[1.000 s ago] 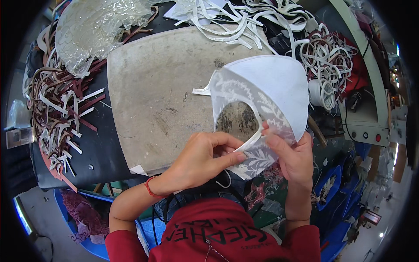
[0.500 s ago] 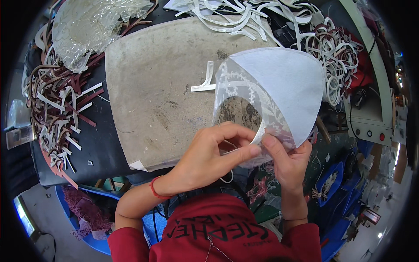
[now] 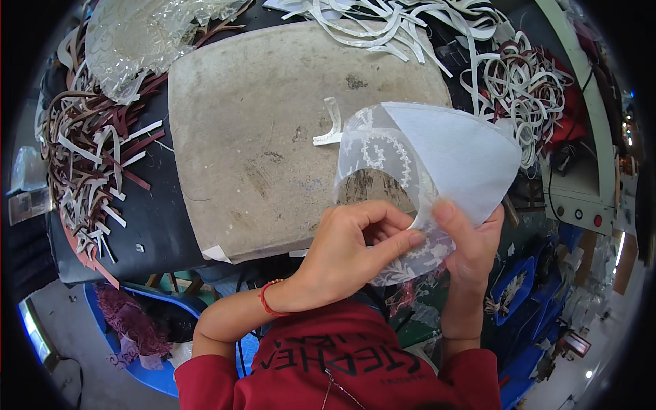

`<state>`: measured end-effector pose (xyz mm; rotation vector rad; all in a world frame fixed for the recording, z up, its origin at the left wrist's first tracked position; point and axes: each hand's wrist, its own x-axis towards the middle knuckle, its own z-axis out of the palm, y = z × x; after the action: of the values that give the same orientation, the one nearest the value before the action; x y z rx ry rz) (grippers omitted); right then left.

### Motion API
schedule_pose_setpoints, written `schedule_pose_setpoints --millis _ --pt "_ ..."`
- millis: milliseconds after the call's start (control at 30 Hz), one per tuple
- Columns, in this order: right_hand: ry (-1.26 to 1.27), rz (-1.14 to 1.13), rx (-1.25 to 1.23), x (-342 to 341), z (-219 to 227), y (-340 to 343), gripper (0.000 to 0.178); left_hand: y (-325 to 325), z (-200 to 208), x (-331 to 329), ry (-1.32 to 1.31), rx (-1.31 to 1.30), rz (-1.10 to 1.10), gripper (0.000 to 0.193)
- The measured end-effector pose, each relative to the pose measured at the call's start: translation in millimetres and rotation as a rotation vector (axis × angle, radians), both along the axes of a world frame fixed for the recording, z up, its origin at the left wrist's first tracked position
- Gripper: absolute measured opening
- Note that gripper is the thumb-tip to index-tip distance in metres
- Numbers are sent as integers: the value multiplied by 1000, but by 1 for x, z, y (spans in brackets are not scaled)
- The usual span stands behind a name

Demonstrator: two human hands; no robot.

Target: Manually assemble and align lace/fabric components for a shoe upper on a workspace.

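Note:
In front of me I hold a white cup-shaped garment piece, which looks like a bra cup (image 3: 471,147), up off the board. Its right part is smooth and opaque; a sheer lace panel (image 3: 386,154) with embroidered sprigs curves round on the left. My left hand (image 3: 335,256) pinches the curved lace edge between thumb and forefinger. On the right, my right hand (image 3: 471,242) grips the piece with its thumb on top where lace meets white fabric, the fingers hidden behind. A short white curved strip (image 3: 335,126) lies on the board, just left of the lace.
Below the piece is a worn beige board (image 3: 239,123). Maroon and white strips (image 3: 102,164) heap at the left, with crumpled clear plastic (image 3: 130,48) behind them. More white strips (image 3: 383,27) lie at the back, and coiled ones (image 3: 526,102) at the right beside a pale machine (image 3: 588,191).
The cup piece has shifted a little right and toward me, tilting so that more lace shows below my fingers. Both hands moved right with it, still pinching it.

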<state>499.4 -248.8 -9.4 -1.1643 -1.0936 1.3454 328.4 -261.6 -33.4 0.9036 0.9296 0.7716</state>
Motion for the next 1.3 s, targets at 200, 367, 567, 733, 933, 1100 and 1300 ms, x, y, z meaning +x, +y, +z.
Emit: schedule_pose_setpoints --millis 200,367,567,733,933,1100,1300 --pt "157 -183 58 -6 -13 -3 32 -2 0 -1 -11 72 36 17" --pt "139 -220 83 -16 -19 -4 32 -1 2 -5 85 269 34 20" --pt "-20 -231 190 -9 -36 -15 46 11 5 -2 111 176 141 16" --pt "-134 140 33 20 24 26 45 6 7 -13 304 388 -13 14" --pt "-381 318 114 20 16 36 27 8 4 -11 40 12 -14 17" --pt "-247 188 242 13 -2 24 21 8 -2 -13 -10 -25 -28 18" --pt "-194 70 192 8 -16 13 26 9 -6 -7 -42 179 136 18"
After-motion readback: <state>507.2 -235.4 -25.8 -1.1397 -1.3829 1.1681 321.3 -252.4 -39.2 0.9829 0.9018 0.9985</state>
